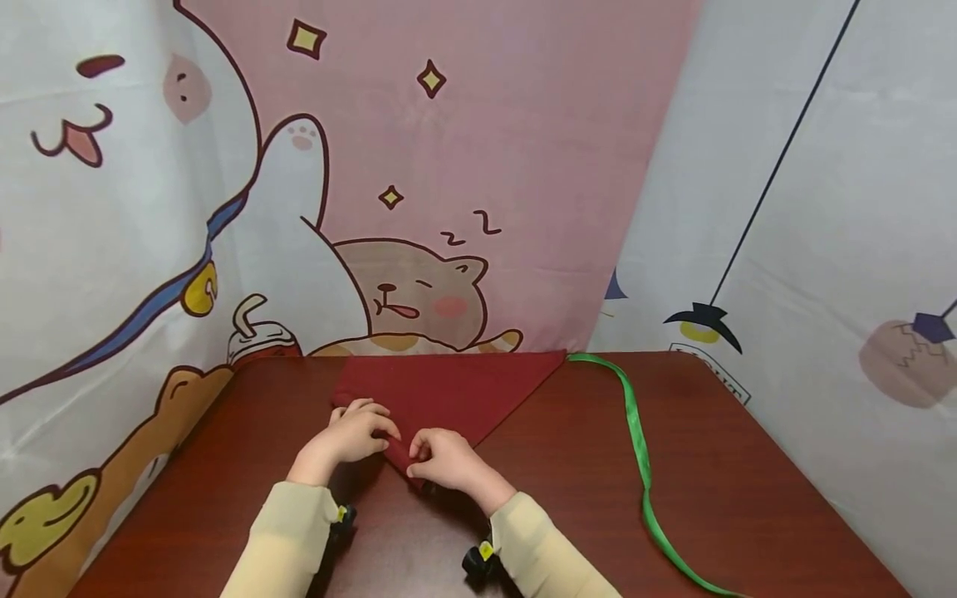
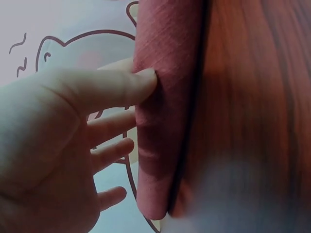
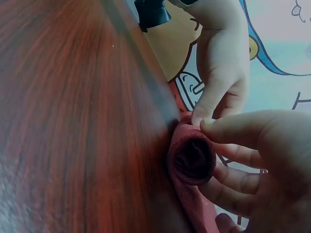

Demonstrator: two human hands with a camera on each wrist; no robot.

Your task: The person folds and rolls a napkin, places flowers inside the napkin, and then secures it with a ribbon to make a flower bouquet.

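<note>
Two pale yellow sleeves (image 1: 280,544) reach across a reddish-brown table (image 1: 568,515) in the head view I monitor from afar. At far left, a large white cartoon animal covers the printed backdrop (image 1: 516,124). Next comes the left hand (image 1: 351,436), its thumb and forefinger pinching the rolled near edge of a red cloth (image 1: 449,386), two lower fingers standing spread and free in my left wrist view. The red cloth lies on the table, tapering toward the person from its far edge. Close beside, the right hand (image 1: 446,461) holds the roll's near end, thumb on top and fingers curled around; my right wrist view shows that end as a hollow tube. To the right, a green ribbon (image 1: 637,440) trails from beside the cloth's far right corner; whether the two join, I cannot tell.
</note>
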